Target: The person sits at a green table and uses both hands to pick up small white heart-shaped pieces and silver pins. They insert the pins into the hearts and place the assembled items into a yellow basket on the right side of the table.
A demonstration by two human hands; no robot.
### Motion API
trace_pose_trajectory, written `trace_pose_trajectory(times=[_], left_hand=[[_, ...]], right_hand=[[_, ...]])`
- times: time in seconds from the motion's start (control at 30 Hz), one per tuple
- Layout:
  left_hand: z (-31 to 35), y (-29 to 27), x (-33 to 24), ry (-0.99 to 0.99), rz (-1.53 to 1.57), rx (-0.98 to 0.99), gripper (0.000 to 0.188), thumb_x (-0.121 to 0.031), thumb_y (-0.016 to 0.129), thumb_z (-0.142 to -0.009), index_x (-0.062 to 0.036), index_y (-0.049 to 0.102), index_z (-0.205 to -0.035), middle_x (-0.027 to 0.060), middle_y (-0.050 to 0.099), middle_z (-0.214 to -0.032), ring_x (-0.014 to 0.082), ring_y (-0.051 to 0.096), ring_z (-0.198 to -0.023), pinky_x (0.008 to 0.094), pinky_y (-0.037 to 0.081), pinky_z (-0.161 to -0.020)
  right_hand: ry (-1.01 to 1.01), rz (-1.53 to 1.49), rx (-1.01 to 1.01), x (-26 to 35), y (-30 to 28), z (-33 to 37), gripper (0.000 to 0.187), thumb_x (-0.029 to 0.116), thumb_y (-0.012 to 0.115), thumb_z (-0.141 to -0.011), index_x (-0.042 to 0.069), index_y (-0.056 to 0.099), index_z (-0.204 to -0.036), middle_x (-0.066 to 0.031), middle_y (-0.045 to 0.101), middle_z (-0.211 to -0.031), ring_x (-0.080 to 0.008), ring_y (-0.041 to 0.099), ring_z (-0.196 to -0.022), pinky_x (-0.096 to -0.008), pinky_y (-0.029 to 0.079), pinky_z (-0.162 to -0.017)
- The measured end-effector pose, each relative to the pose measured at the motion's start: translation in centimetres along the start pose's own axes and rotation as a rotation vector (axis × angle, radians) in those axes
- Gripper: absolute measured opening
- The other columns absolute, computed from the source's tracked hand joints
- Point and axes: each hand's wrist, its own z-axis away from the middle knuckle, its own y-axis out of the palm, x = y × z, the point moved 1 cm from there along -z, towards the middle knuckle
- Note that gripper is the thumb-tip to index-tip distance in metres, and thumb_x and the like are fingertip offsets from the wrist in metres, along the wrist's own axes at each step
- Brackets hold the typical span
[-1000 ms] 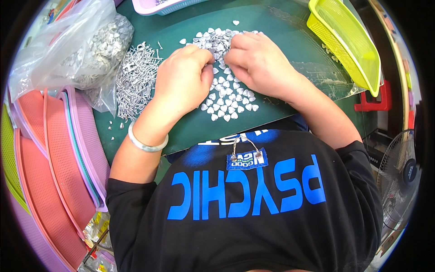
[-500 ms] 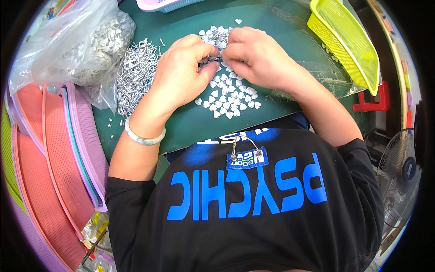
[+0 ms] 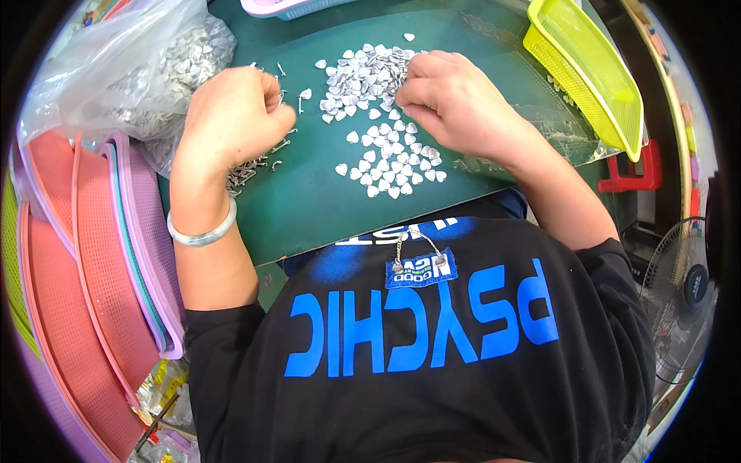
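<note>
My left hand (image 3: 230,116) is curled closed over a heap of small silver metal pins or links (image 3: 245,176), mostly hidden beneath it. What its fingers hold, if anything, cannot be seen. Just right of it lies a single heart-shaped piece (image 3: 306,94) with a thin metal bit touching or beside it. My right hand (image 3: 457,100) has its fingertips bunched at the right edge of a pile of small silver hearts (image 3: 363,77); their contents are hidden. Nearer to me, more silver hearts (image 3: 395,158) lie spread in a loose group.
A clear plastic bag of silver hearts (image 3: 181,65) stands at the far left. Stacked pink and purple baskets (image 3: 100,255) are at the left edge. A lime-green basket (image 3: 590,69) sits on the right of the green tabletop (image 3: 316,208). A fan (image 3: 679,297) stands lower right.
My left hand has moved left, from the heart pile to the heap of metal pieces. A heart with a metal bit now lies between them. My right hand stays by the pile.
</note>
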Motion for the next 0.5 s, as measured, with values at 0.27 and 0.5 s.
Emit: trace_pose_trajectory(times=[0.27, 0.5], left_hand=[[0.1, 0.9, -0.2, 0.059, -0.071, -0.062, 0.022, -0.022, 0.072, -0.072, -0.0022, 0.063, -0.070, 0.0132, 0.059, -0.066, 0.0270, 0.059, -0.061, 0.0371, 0.048, -0.059], [-0.2, 5.6, -4.3, 0.491, 0.167, -0.220, 0.009, -0.013, 0.071, -0.076, -0.0051, 0.067, -0.079, 0.0085, 0.059, -0.074, 0.0286, 0.060, -0.076, 0.0390, 0.048, -0.066]], right_hand=[[0.020, 0.038, -0.011, 0.0, 1.0, 0.5, 0.007, 0.010, 0.063, -0.079, 0.007, 0.065, -0.073, -0.0083, 0.058, -0.081, -0.0280, 0.058, -0.084, -0.0404, 0.045, -0.075], [0.028, -0.029, 0.068, 0.0, 0.4, 0.3, 0.003, 0.006, 0.064, -0.079, 0.003, 0.063, -0.080, -0.0095, 0.055, -0.082, -0.0306, 0.056, -0.083, -0.0397, 0.043, -0.077]])
